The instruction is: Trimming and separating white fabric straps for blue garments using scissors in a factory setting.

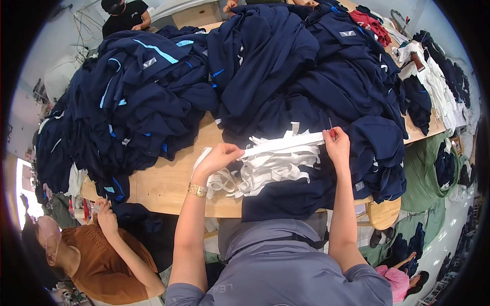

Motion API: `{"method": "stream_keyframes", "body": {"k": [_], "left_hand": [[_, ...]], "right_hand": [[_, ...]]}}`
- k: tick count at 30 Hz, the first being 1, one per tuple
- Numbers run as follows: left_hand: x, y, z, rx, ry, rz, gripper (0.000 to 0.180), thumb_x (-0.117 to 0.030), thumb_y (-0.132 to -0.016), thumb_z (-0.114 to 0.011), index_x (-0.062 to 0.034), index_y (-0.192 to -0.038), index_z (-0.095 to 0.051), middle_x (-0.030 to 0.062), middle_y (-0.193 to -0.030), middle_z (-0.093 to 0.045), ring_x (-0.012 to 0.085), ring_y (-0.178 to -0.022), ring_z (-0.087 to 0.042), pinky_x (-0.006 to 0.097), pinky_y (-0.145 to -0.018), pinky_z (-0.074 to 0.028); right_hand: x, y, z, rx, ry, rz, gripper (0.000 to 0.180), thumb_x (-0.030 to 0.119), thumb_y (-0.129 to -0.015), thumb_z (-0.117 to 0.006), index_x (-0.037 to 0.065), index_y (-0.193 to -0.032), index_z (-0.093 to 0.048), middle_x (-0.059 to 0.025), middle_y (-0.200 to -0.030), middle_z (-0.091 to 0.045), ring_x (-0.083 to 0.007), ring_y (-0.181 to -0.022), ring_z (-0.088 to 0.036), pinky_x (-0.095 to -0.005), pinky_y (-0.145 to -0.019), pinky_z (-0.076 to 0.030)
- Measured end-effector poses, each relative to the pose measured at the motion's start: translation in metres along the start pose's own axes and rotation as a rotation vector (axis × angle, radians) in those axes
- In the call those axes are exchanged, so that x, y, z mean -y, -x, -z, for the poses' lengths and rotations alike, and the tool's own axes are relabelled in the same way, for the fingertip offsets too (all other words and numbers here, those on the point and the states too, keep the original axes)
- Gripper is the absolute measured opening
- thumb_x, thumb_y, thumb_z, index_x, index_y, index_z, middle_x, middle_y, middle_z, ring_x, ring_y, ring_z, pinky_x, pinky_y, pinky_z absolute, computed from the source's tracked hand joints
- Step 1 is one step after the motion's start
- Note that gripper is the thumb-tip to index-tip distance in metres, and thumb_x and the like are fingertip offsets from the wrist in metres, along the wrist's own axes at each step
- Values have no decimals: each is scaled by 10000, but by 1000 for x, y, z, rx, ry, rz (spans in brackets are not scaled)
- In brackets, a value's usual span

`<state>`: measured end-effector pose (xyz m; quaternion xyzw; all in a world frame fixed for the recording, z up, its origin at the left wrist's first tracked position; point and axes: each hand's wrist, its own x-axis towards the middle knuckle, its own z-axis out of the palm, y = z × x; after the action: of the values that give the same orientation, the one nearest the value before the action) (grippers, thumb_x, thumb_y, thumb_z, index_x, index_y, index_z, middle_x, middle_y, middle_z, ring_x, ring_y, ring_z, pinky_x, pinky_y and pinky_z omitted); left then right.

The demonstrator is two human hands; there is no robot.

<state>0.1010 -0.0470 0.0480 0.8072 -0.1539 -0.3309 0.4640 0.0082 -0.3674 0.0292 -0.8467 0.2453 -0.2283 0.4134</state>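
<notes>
A white fabric strip (286,145) is drawn straight between my two hands. Its left end is pinched in the fingers of my left hand (219,159), with a loose white end hanging behind the wrist. My right hand (337,147) grips the other end. Something small and red with a thin tip (332,130) shows at the right fingers, too small to name. Under the stretched piece lies a loose heap of white strips (270,176), resting on navy garments (286,205).
Large piles of navy garments (263,56) cover much of the wooden table (158,186). A person in brown (107,260) works close on my left; another in black (125,18) stands across the table. A wooden stool (384,214) and green cloth (421,176) are at the right.
</notes>
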Motion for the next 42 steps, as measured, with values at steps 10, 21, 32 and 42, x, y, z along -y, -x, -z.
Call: {"method": "stream_keyframes", "body": {"k": [10,21,32,42], "left_hand": [[24,4,19,50,105,14,215,-222,-830,-620,-10,-798,-621,-35,-605,-521,31,-531,-431,187,-493,-339],[-4,13,19,-102,-396,-22,156,-147,-762,-662,1,-772,-615,-2,-593,-542,59,-535,-442,233,-498,-356],[8,22,29,-41,125,-121,120,-121,-822,-601,-5,-841,-575,-14,-663,-564,51,-620,-502,222,-565,-402],[11,15,5,-377,-356,-170,248,-154,-789,-622,-14,-991,-592,136,-845,-641,230,-782,-615,297,-717,-463]], "right_hand": [[0,2,1,9,19,22,227,158,-775,-631,-45,-761,-529,-118,-584,-530,-181,-513,-502,-316,-523,-409],[-6,1,1,-2,9,35,228,152,-762,-646,-48,-767,-537,-126,-598,-541,-193,-524,-509,-312,-537,-417],[-2,4,14,-50,-437,-24,227,165,-817,-643,-5,-726,-523,52,-608,-426,-35,-557,-333,-194,-494,-279],[7,11,17,-85,-123,26,237,197,-817,-643,-27,-805,-567,13,-609,-478,-43,-548,-393,-201,-497,-332]]}}
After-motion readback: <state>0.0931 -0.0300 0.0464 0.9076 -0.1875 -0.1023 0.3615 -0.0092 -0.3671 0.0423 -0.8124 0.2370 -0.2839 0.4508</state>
